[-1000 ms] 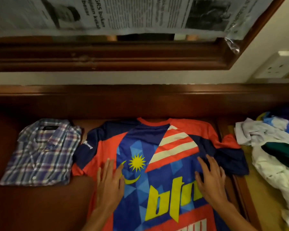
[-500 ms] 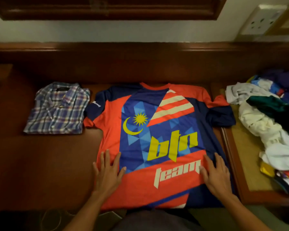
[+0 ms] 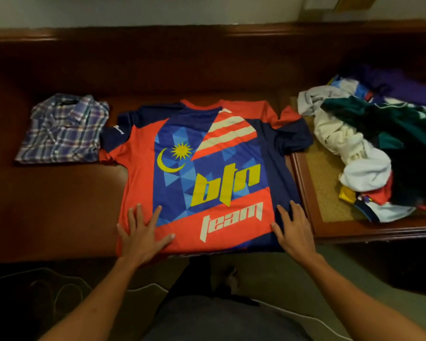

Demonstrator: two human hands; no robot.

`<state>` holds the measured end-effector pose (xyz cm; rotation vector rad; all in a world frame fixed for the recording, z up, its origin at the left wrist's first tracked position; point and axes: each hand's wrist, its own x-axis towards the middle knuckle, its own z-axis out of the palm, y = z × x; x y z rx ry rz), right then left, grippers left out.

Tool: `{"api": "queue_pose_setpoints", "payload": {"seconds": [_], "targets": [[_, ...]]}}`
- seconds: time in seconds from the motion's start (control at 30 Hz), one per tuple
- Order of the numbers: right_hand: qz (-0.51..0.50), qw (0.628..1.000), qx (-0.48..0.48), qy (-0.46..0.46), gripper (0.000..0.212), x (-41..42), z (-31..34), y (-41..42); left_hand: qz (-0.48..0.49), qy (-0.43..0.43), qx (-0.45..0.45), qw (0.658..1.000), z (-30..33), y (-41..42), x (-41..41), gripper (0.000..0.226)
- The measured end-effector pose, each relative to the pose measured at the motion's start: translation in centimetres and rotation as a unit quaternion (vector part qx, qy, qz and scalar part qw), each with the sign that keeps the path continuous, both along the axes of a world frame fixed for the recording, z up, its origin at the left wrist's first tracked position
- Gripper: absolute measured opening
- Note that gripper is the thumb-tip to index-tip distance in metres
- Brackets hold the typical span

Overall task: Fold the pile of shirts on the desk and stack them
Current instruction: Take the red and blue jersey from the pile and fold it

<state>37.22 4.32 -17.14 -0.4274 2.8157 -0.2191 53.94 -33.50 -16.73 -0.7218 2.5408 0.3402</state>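
Moved: since a second ago both my palms have slid down the jersey [image 3: 207,168] from chest level to its bottom hem, smoothing as they went.
Left hand: my left hand [image 3: 140,238] lies flat on the jersey's lower left corner, fingers spread and straight, gripping nothing.
Right hand: my right hand [image 3: 292,230] presses flat on the jersey's lower right corner, fingers straight too, nothing held.
Jersey position: it lies spread face up on the desk [image 3: 52,207], collar away from me, hem at the near edge, both short sleeves still out to the sides.
Handling: I judge the jersey thin, light and slick, the kind of sports fabric that slides on polished wood and will not hold a crease by itself, so each fold wants a palm pressed on it.
Where to grip: best taken by pinching a shoulder seam together with the hem on the same side, then carrying that edge over toward the jersey's middle.
Folded count: one, the plaid shirt [image 3: 64,130], which lies just left of the jersey, its edge touching the jersey's left sleeve.
Spread count: one, the jersey itself.
Unfolded: one loose pile [image 3: 369,153] to the right of the jersey; the garments are tangled, so I cannot tell how many it holds.
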Motion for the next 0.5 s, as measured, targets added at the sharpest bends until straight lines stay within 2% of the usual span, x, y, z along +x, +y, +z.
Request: {"api": "queue_pose_setpoints", "payload": {"seconds": [0.1,0.17,0.33,0.43,0.5], "targets": [[0.016,1.0,0.001,-0.001,0.053,0.2,0.2,0.6,0.013,-0.012,0.004,1.0,0.1,-0.4,0.6,0.103],[0.014,1.0,0.013,-0.006,0.051,-0.6,0.9,0.2,0.026,-0.002,0.0,1.0,0.4,-0.5,0.1,0.091],[-0.043,0.998,0.033,0.015,0.042,-3.3,2.7,-1.7,-0.004,0.116,-0.059,0.992,0.6,-1.5,-4.4,0.057],[-0.087,0.996,0.0,-0.019,0.045,-5.7,3.5,-2.5,-0.046,0.142,-0.037,0.988,1.1,-1.4,-8.8,0.047],[-0.15,0.986,-0.068,-0.035,0.043,-7.6,4.1,-2.9,-0.069,0.164,-0.01,0.984,1.7,-0.7,-12.2,0.041]]}}
